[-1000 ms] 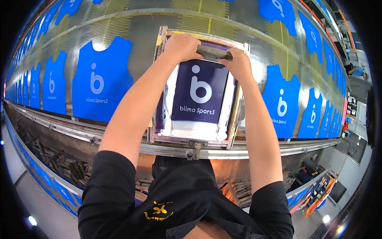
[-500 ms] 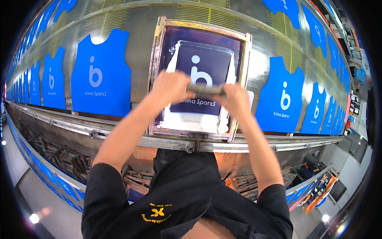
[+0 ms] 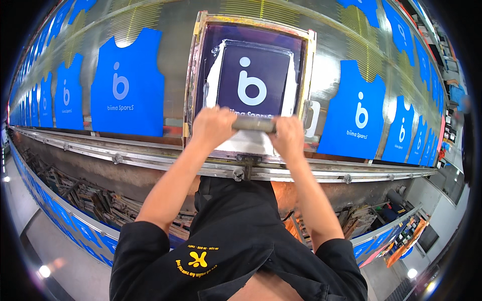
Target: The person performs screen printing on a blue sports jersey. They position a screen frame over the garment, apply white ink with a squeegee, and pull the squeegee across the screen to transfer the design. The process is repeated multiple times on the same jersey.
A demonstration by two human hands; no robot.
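Observation:
A screen-printing frame [image 3: 310,65] holds a dark mesh with a pale lowercase-letter logo and white ink along its sides and lower part. My left hand [image 3: 213,128] and my right hand [image 3: 286,135] are closed on either end of a squeegee [image 3: 253,124] with a greyish bar, low in the frame over the lower band of white ink. The squeegee covers part of the printed lettering. Its blade is hidden or too blurred to make out.
Blue shirt panels [image 3: 125,95] with pale logos lie in rows on the long table [image 3: 175,60], left and right [image 3: 351,115] of the frame. A metal rail [image 3: 321,170] runs along the near edge. Wooden pieces [image 3: 88,195] are stacked below, and shelving with assorted items stands at the far right.
Both hands have drawn the squeegee from the top of the screen down toward me to the lower end, uncovering the upper logo and the upper part of the mesh.

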